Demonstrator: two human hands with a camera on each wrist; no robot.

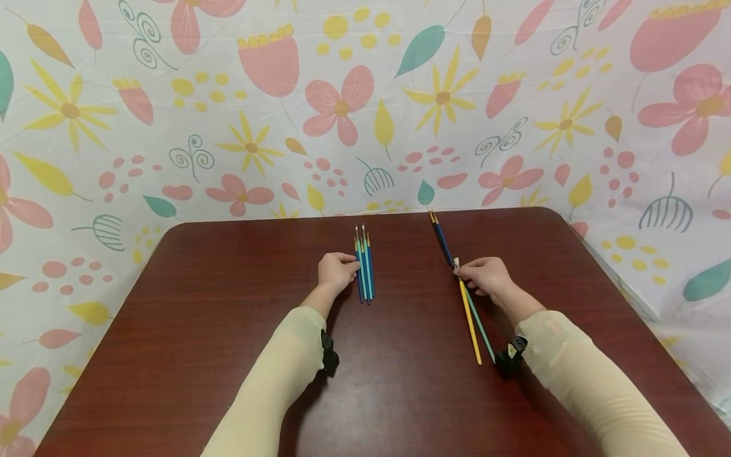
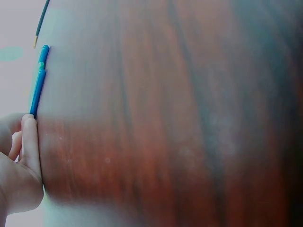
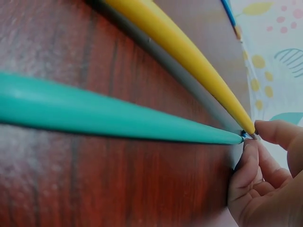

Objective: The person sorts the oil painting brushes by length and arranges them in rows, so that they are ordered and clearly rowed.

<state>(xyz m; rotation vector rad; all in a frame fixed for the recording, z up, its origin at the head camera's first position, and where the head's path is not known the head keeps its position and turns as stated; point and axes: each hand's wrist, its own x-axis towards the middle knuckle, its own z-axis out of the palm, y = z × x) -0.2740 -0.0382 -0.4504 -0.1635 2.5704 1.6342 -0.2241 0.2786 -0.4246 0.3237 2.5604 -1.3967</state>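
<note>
Several blue and light-blue brushes [image 1: 366,273] lie side by side, bristles toward the wall. My left hand [image 1: 337,273] is at their left side, thumb and a finger pinching the outermost blue brush [image 2: 38,94]. Just below its bristles, my right hand [image 1: 485,277] pinches a yellow brush [image 1: 471,324]; in the right wrist view that hand [image 3: 270,175] has its fingertips at the narrow end of the yellow brush [image 3: 189,52]. A green brush [image 1: 481,327] lies beside it, its handle diverging to the right, its bristle end hidden by the fingers.
Two dark blue brushes [image 1: 441,238] lie beyond my right hand, bristles at the far edge of the brown table [image 1: 228,355]. Behind the table hangs a flower-patterned cloth [image 1: 342,158]. A black wrist device [image 1: 510,358] is close to the green handle's end.
</note>
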